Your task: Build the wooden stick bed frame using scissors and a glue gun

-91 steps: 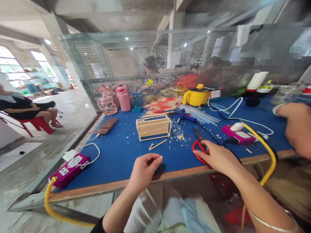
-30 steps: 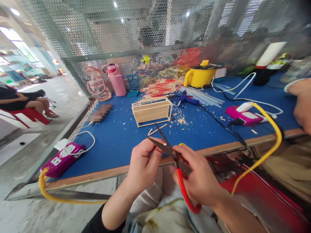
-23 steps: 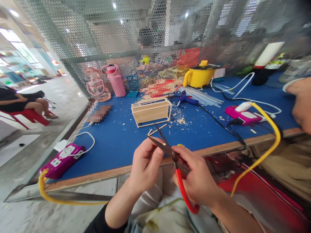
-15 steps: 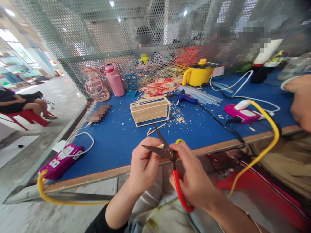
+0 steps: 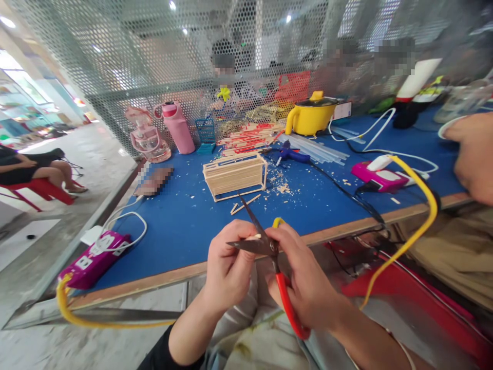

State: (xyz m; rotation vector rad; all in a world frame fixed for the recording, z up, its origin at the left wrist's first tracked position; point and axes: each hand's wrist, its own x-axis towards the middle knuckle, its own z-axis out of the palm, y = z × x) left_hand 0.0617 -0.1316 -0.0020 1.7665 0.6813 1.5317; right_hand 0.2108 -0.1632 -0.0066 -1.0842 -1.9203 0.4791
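Note:
My right hand (image 5: 298,275) is closed round the red handles of a pair of scissors (image 5: 285,306), whose dark blades are spread apart in front of me. Between the blades shows the pale end of a small wooden stick (image 5: 259,237), pinched in the fingers of my left hand (image 5: 229,262); most of the stick is hidden. Beyond my hands stands a box-shaped frame (image 5: 236,177) built of thin wooden sticks. Two short stick pieces (image 5: 246,204) lie just in front of it, and wood chips (image 5: 283,187) are scattered to its right.
Behind the frame lie a pile of red-tipped sticks (image 5: 250,137), a blue glue gun (image 5: 290,154), clear glue sticks (image 5: 314,149) and a yellow pot (image 5: 314,118). Pink bottles (image 5: 179,128) stand back left. Purple power strips (image 5: 94,262) flank the blue table (image 5: 169,241). Another person's hand (image 5: 475,154) is at right.
The camera view has shifted slightly. Both hands stay close together, with the stick still between the spread scissor blades. Nothing has been put down or picked up.

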